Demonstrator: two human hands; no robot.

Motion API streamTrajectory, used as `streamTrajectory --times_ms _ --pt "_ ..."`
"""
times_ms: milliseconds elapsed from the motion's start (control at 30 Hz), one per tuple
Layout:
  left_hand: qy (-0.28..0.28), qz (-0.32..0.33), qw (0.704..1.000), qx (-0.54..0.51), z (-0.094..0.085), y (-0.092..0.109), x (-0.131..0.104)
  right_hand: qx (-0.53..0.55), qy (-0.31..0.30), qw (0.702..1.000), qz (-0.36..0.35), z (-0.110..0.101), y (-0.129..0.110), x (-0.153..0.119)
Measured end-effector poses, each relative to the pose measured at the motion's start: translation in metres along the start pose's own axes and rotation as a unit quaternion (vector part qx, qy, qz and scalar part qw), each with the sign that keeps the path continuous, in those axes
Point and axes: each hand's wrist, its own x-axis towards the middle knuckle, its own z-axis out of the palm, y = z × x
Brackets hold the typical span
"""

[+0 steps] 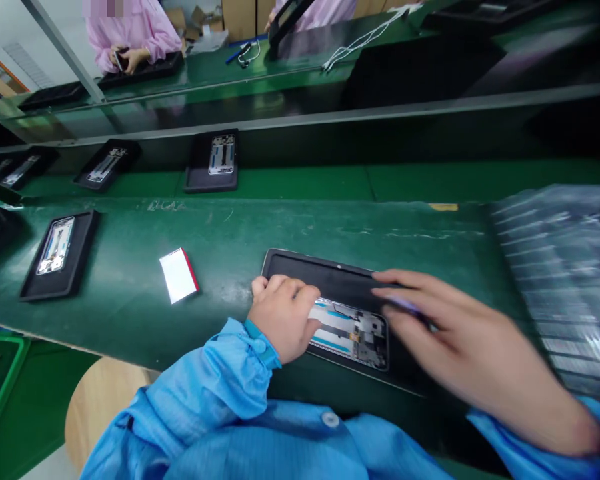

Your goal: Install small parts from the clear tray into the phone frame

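while the left hand (286, 317) rests knuckles-up on the near left end of the open phone frame (353, 331), its fingers curled loosely and pressing down rather than closed around anything, the work looks to be in its middle. the frame already lies seated in the black tray (320, 270) at the near edge of the green belt (230, 233), its insides bare, with white-and-blue strips and a dark board showing. no cover is on it yet. the right hand (450, 333) is blurred, stretched flat and palm-down over the tray's right end, fingers pointing left; a small pale purple thing (403, 305) shows by its fingertips, but i cannot tell whether it is pinched or only touched. a white card (179, 275) lies just left of the tray.
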Motion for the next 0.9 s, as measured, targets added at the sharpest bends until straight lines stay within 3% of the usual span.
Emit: streamTrajectory --times_ms 67,133,267,367,900 --pt "0.007 0.001 1.000 0.000 0.001 -0.001 -0.001 0.054 0.049 0.996 0.060 -0.010 0.002 0.005" --pt "0.013 0.000 1.000 0.002 0.001 -0.001 -0.001 0.083 0.055 0.992 0.078 -0.006 0.002 0.006" --pt "0.017 0.004 1.000 0.005 0.001 -0.001 -0.002 0.102 0.020 0.993 0.053 0.025 0.005 -0.002" --pt "0.021 0.004 1.000 0.008 0.002 -0.001 -0.001 0.094 0.038 0.993 0.063 0.040 0.006 -0.007" --pt "0.008 -0.006 1.000 0.005 0.002 0.000 -0.001 0.005 0.064 0.998 0.002 0.050 -0.001 -0.008"
